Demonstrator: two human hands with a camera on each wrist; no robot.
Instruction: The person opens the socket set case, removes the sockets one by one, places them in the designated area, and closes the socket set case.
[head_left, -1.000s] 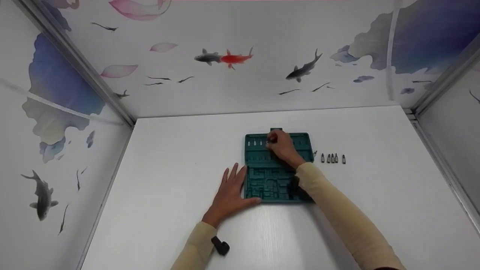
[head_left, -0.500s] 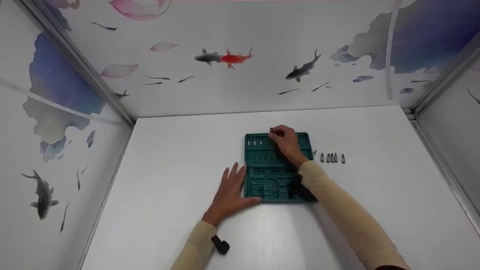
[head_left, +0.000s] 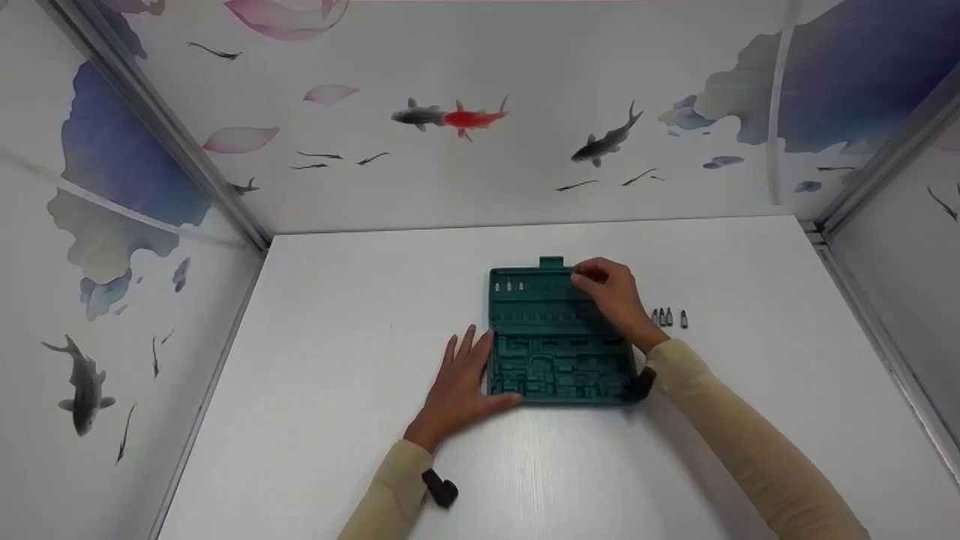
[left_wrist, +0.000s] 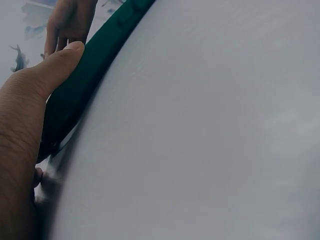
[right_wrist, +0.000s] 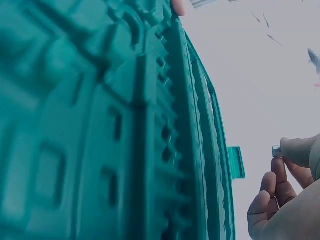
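Observation:
A green plastic tool case [head_left: 555,367] lies unfolded flat on the white table. My left hand [head_left: 459,390] rests against its left side, fingers straight, with the thumb [left_wrist: 67,57] on the front rim. Over the upper right part of the case is my right hand [head_left: 616,296]. Its thumb and finger pinch a small silver screwdriver bit [right_wrist: 276,151], mostly covered by the fingertips. Three bits [head_left: 509,286] sit in a row at the upper left of the far half. Several more bits [head_left: 662,317] stand on the table right of the case, some hidden by the right hand.
The case's green latch tab [head_left: 551,262] sticks out at its far edge. White table surface [head_left: 360,315] surrounds the case. Printed walls with fish enclose the table at the back and sides, the left wall [head_left: 120,247] being nearest the left arm.
My right hand has lifted a bit out of the far row and carried it to the right, uncovering the latch tab. The left hand has kept its place.

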